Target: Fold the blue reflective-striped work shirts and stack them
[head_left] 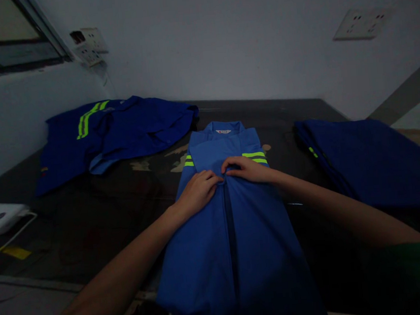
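A blue work jacket (212, 256) with yellow-green reflective bands lies lengthwise in front of me, its collar and white label at the far end. One folded part lies across its upper half. My left hand (201, 189) rests on the jacket with its fingertips closed on the fabric near the middle seam. Just beside it, my right hand (246, 169) pinches the same fabric with bent fingers. The fingertips of both hands nearly meet at the top of a dark slit running down the jacket. The jacket's lower end hangs toward me, over the table edge.
Another blue garment with reflective stripes (128, 125) lies spread at the back left. A folded dark blue stack (374, 161) is at the right on the dark table (101, 222). A white device with a cable (0, 217) sits at the left edge. Sockets (362, 24) are on the wall.
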Tool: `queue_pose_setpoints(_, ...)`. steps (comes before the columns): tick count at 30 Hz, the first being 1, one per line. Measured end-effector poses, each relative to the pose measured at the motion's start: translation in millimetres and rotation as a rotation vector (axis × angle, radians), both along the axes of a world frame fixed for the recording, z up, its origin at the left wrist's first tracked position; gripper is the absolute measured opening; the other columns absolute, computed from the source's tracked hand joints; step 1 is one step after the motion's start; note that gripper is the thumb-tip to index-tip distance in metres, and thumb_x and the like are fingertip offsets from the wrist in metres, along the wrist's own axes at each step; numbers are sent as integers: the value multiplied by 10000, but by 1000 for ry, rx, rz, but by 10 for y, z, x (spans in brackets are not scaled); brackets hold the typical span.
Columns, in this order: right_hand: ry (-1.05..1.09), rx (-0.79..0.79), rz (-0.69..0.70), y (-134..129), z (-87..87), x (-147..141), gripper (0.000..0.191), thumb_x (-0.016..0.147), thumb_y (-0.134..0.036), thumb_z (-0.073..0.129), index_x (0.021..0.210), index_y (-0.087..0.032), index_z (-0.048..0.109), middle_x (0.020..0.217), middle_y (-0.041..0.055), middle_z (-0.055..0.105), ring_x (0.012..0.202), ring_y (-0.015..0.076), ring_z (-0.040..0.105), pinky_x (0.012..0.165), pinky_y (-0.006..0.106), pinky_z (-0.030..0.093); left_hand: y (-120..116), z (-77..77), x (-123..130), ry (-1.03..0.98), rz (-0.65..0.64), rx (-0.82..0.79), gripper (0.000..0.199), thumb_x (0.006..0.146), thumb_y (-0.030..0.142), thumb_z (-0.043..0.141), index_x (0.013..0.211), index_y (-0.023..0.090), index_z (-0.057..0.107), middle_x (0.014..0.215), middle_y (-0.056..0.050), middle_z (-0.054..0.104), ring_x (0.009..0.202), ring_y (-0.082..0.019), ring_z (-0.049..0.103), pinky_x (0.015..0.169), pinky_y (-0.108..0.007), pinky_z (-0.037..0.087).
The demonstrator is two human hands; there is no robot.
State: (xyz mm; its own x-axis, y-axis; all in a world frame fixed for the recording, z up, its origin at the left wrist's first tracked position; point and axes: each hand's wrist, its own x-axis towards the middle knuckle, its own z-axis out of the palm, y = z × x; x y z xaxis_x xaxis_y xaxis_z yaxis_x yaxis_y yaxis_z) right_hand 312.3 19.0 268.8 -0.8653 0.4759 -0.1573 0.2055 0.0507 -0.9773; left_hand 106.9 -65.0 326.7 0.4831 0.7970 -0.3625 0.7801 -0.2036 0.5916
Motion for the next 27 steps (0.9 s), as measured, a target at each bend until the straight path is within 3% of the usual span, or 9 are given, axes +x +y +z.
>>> queue_pose_setpoints(6, 8, -26, -68, -76, -46, -55, 119, 859, -133, 525, 946, -184, 588, 981, 45, 639, 945, 178, 587, 878, 346, 446, -12, -20, 11, 30, -27, -12, 233, 896, 136, 509, 1094, 193, 616, 1062, -58, 656, 1010, -222, 589, 887, -367, 466)
queue_pose_setpoints(9, -10, 24, -76, -144, -134, -75, 105, 846, -132, 530, 923, -173, 589, 954, 53, 636, 932, 190, 587, 868, 352, 438, 22, 62, 55, 54, -23, -23, 167, 899, 150, 510, 1025, 180, 615, 1016, -61, 660, 985, -223, 596, 882, -371, 467)
queue_pose_setpoints(11, -23, 86, -90, -196, -190, -80, 90, 841, -147, 541, 911, -168, 593, 940, 60, 636, 931, 202, 584, 871, 362, 425, 34, 245, 116, 53, -1, -34, 147, 904, 175, 507, 1001, 183, 617, 1029, -64, 647, 986, -221, 593, 880, -363, 466)
queue_pose_setpoints(14, -18, 148, -116, -249, -238, -71, 87, 854, -188, 548, 926, -175, 596, 963, 63, 638, 944, 206, 578, 880, 360, 411, -76, 717, 222, -5, 42, -214, 157, 923, 250, 501, 930, 199, 650, 919, -38, 665, 837, -185, 628, 751, -288, 476)
queue_pose_setpoints(17, -11, 166, -123, -262, -253, -56, 85, 859, -205, 544, 929, -188, 590, 976, 58, 636, 945, 201, 573, 879, 346, 408, -456, 1241, 290, -76, 49, -502, 246, 925, 360, 521, 813, 227, 695, 719, -8, 668, 651, -154, 617, 617, -249, 427)
queue_pose_setpoints(20, -18, 189, -110, -262, -259, -54, 91, 861, -208, 531, 936, -194, 581, 985, 55, 632, 949, 204, 567, 888, 349, 394, -1044, 1561, 336, -106, 95, -715, 223, 899, 396, 560, 857, 258, 730, 781, -14, 709, 715, -171, 645, 647, -256, 429)
queue_pose_setpoints(23, -35, 218, -97, -276, -254, -67, 106, 857, -199, 518, 944, -188, 576, 988, 58, 626, 954, 207, 555, 900, 350, 380, -1622, 1586, 431, -52, 230, -830, 213, 900, 355, 545, 964, 264, 726, 887, -25, 730, 799, -191, 667, 697, -270, 451)
queue_pose_setpoints(27, -114, 270, -122, -325, -233, -84, 141, 835, -169, 507, 960, -187, 569, 1004, 64, 617, 970, 218, 530, 896, 349, 374, -2129, 1378, 659, 68, 419, -765, 196, 847, 367, 606, 936, 220, 699, 899, -67, 716, 806, -224, 654, 696, -295, 459)
